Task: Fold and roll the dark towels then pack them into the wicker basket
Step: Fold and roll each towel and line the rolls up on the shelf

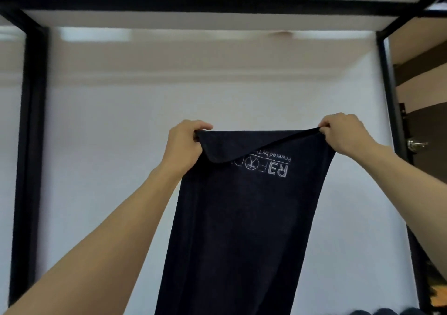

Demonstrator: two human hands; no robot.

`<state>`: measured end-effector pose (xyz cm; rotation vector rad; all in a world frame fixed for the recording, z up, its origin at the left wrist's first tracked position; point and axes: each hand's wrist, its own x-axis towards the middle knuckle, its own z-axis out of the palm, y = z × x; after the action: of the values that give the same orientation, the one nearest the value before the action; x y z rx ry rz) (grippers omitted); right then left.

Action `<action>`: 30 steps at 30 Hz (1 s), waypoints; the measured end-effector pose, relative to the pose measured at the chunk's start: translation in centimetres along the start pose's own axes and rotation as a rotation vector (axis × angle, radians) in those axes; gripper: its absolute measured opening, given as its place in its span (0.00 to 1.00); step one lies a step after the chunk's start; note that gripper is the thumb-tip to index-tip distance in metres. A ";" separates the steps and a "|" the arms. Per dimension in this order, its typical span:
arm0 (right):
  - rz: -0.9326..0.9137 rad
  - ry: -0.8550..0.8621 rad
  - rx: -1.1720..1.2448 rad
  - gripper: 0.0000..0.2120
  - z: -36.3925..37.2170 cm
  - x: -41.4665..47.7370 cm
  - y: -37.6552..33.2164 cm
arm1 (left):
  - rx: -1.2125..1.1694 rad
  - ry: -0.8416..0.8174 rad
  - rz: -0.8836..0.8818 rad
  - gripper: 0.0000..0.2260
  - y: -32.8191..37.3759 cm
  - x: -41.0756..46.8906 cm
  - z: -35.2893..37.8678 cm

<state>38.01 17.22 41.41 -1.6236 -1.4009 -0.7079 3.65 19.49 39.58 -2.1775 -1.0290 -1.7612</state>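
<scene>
A dark navy towel [242, 218] hangs lengthwise in the air in front of me, with white mirrored lettering near its top. My left hand [183, 142] pinches the upper left corner, where a flap of cloth folds over. My right hand [343, 133] pinches the upper right corner at about the same height. The towel's lower end runs out of the bottom of the view. The wicker basket is not in view.
A black metal frame [31, 145] with a white backdrop [108, 145] stands behind the towel. A dark door with a metal knob [416, 144] is at the right. Dark rounded shapes [387, 311] show at the bottom right edge.
</scene>
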 end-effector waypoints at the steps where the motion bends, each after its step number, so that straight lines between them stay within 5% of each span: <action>1: -0.011 0.043 -0.057 0.11 -0.2 0.6 0.0 | 0.091 0.012 0.066 0.23 0.0 0.6 0.2; 6: -0.107 0.201 -0.215 0.08 -1.9 3.7 -0.1 | 0.200 0.105 0.077 0.10 1.0 3.8 1.3; 10: 0.015 0.167 -0.229 0.07 -1.7 5.8 -0.8 | -0.267 0.162 -0.312 0.12 1.5 6.4 1.8; 15: 0.236 -0.086 0.491 0.07 -0.2 7.2 -1.9 | -0.535 0.172 -0.605 0.20 0.7 8.7 1.2; 18: 0.138 -0.016 0.735 0.07 0.5 7.6 -2.3 | -0.586 0.254 -0.602 0.19 1.1 9.8 0.2; 24: -0.096 0.182 0.614 0.06 -2.2 5.5 -2.1 | -0.650 0.410 -0.514 0.03 4.5 7.7 -3.0; 30: -0.145 0.227 0.633 0.08 -7.6 0.2 -2.6 | -0.619 0.418 -0.404 0.11 8.2 1.7 -7.5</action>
<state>36.38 10.72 45.80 -0.9278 -1.3985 -0.4451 2.61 10.13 45.75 -1.7981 -0.9462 -2.8843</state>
